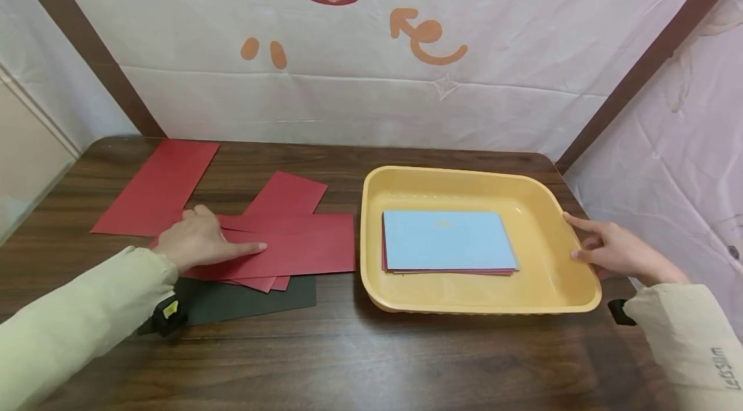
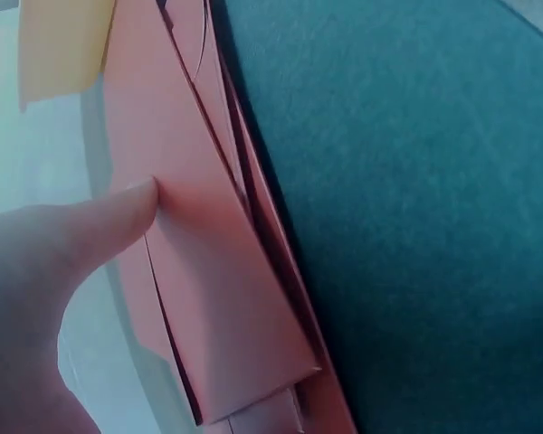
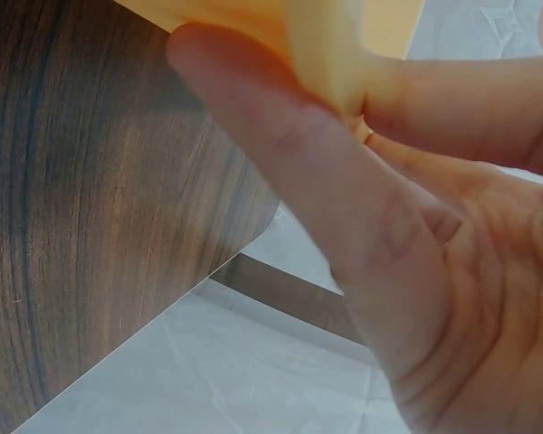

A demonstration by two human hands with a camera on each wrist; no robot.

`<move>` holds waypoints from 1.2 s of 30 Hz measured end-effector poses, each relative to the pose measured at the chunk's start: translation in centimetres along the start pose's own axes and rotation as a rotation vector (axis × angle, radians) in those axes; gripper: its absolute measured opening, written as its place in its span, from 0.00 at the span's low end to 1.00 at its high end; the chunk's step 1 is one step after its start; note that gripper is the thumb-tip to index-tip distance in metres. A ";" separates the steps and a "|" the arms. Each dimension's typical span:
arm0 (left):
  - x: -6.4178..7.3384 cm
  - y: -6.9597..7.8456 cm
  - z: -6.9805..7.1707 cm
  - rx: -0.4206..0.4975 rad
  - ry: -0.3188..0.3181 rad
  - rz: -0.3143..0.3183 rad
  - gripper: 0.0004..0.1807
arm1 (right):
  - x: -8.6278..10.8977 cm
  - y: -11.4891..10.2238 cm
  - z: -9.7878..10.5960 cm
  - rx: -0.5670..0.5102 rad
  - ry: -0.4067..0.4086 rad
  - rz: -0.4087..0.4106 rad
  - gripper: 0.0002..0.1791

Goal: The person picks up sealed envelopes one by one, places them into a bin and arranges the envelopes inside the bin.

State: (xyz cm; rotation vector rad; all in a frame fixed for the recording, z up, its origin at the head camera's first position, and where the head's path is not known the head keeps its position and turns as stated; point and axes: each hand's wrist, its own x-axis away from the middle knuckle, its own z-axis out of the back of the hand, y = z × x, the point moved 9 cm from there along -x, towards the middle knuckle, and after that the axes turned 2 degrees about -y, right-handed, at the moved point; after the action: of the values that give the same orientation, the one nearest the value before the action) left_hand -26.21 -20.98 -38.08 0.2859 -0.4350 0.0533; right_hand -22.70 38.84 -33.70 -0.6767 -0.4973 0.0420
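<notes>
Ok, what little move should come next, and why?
Maybe the left grip should nudge the crooked red papers into line: its thumb touches the top one, others stick out underneath, while the stack in the yellow tray lies fairly neat.

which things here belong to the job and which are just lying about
Likely in the job:
red sheets under the left hand
yellow tray, rim pinched by the right hand
blue-topped stack inside it
dark sheet, partly under red ones

Likely just there:
printed wall cloth
table
</notes>
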 end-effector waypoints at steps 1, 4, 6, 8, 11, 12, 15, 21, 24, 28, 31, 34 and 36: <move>-0.1 0.0 0.0 -0.004 0.003 -0.002 0.63 | 0.0 0.1 -0.1 -0.006 0.000 -0.008 0.45; -0.2 0.2 -0.1 0.007 0.003 0.002 0.60 | 0.0 0.2 -0.2 -0.015 -0.004 -0.010 0.45; -0.2 0.4 -0.2 0.025 0.003 0.003 0.57 | 0.0 0.3 -0.3 -0.020 -0.004 -0.012 0.45; -0.2 0.5 -0.2 0.040 0.006 0.002 0.56 | 0.0 0.4 -0.3 -0.019 -0.002 -0.017 0.45; -0.2 0.6 -0.2 0.056 0.015 -0.003 0.55 | 0.0 0.5 -0.2 -0.015 0.000 -0.020 0.46; -0.2 0.6 -0.2 0.060 0.016 -0.005 0.55 | 0.1 0.5 -0.2 -0.012 0.001 -0.017 0.46; -0.3 0.5 -0.2 0.070 0.009 -0.007 0.59 | 0.1 0.3 0.0 -0.004 0.003 -0.009 0.46; -0.3 0.1 -0.4 0.095 -0.020 0.012 0.70 | 0.1 0.1 0.1 0.006 0.009 -0.010 0.45; -0.2 0.1 -0.2 0.104 0.001 0.012 0.65 | 0.1 0.1 0.1 0.009 0.008 -0.005 0.45; 0.0 0.3 0.7 0.130 0.061 -0.034 0.49 | 0.0 0.0 0.2 0.014 0.008 0.005 0.45; 0.2 0.5 1.4 0.183 0.098 -0.084 0.31 | 0.0 0.0 0.2 0.008 0.008 0.003 0.45; 0.2 0.7 1.8 0.244 0.104 -0.111 0.19 | 0.1 0.0 0.1 0.003 0.007 0.001 0.45; 0.2 0.7 2.0 0.284 0.106 -0.114 0.17 | 0.1 0.0 0.1 -0.002 0.007 0.000 0.45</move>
State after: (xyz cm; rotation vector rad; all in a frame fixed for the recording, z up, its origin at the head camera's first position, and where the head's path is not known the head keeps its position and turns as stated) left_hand -26.89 -20.92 -36.07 0.5841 -0.3045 0.0182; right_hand -22.70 38.92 -33.58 -0.6790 -0.4909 0.0392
